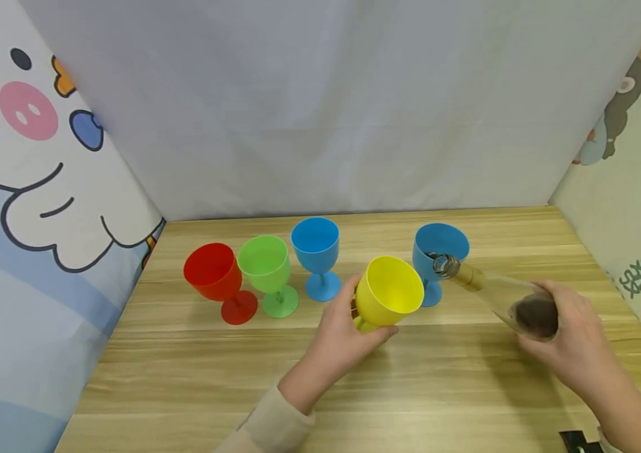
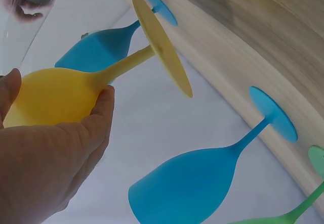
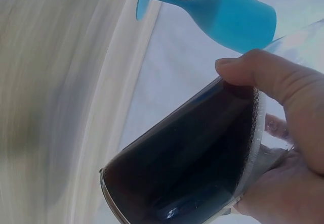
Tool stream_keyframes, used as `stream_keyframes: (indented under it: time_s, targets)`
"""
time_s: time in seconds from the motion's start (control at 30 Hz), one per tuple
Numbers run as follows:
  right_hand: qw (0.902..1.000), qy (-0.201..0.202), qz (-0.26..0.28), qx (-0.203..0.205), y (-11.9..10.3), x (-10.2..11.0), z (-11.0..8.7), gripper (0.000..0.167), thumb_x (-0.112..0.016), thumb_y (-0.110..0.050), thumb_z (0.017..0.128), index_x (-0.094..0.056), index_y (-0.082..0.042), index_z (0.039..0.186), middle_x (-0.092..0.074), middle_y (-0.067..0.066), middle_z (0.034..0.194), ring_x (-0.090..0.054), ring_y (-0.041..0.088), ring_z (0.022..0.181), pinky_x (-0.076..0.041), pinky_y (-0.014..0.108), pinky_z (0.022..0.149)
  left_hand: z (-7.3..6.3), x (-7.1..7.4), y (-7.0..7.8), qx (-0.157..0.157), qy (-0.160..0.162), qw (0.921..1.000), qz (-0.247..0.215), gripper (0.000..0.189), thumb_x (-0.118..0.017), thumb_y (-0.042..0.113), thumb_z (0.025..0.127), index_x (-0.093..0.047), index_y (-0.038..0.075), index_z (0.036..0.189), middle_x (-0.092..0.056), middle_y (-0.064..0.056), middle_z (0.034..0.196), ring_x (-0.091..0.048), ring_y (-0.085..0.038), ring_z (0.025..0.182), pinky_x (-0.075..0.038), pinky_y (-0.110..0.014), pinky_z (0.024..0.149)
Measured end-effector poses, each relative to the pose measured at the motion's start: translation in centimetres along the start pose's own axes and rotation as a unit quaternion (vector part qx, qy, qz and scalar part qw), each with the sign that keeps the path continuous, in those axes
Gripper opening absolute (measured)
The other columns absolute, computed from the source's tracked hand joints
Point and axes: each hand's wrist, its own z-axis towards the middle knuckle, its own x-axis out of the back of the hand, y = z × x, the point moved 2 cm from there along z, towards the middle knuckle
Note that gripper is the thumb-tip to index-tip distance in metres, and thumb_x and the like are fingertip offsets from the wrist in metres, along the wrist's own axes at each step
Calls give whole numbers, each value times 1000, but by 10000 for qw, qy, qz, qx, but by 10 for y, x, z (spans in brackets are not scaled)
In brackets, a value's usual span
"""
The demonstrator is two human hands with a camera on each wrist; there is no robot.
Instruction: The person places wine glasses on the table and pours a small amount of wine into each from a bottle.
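Observation:
My left hand [image 1: 341,333] grips a yellow goblet [image 1: 390,292] by its bowl. In the left wrist view the yellow goblet's foot [image 2: 161,44] is lifted off the table. A clear glass bottle with dark liquid [image 3: 177,153] is held round its lower body by my right hand [image 1: 575,340]. The bottle [image 1: 498,292] tilts, its mouth pointing left and lying in front of the right blue goblet [image 1: 439,241] as the head camera sees it. Bottle mouth and yellow rim are apart. No liquid shows in the yellow bowl.
Left of my left hand stand a red goblet [image 1: 215,274], a green goblet [image 1: 266,264] and another blue goblet [image 1: 316,245], all upright on the wooden table [image 1: 195,384]. A pale curtain [image 1: 354,126] hangs behind. A black-and-white object [image 1: 577,441] lies at the near right.

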Motion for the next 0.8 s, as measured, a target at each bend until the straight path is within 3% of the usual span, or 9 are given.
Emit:
stream_keyframes:
  time_s: [0.3, 0.6, 0.8]
  targets:
    - [9993, 81, -353, -1, 2, 1, 0, 91, -91, 8, 53, -47, 4, 133, -50, 35, 118, -42, 58, 105, -28, 74, 73, -4, 3, 4, -84, 12, 10000, 29, 86, -91, 10, 76, -43, 17, 147, -56, 5, 135, -55, -13, 117, -49, -36, 97]
    - [9979, 262, -501, 308, 3, 2, 0, 95, -94, 11, 46, -50, 1, 130, -52, 32, 115, -44, 57, 105, -27, 77, 76, -5, 4, 4, -303, -42, 9995, 68, 87, -92, 7, 75, -44, 18, 146, -57, 4, 133, -56, -13, 116, -50, -35, 97]
    - [9969, 320, -572, 432, 3, 3, 2, 98, -95, 13, 41, -52, 1, 128, -53, 32, 114, -45, 57, 103, -27, 77, 78, -6, 6, 5, -220, -79, 9996, 159, 87, -92, 8, 74, -44, 20, 146, -57, 7, 133, -56, -13, 116, -51, -35, 96]
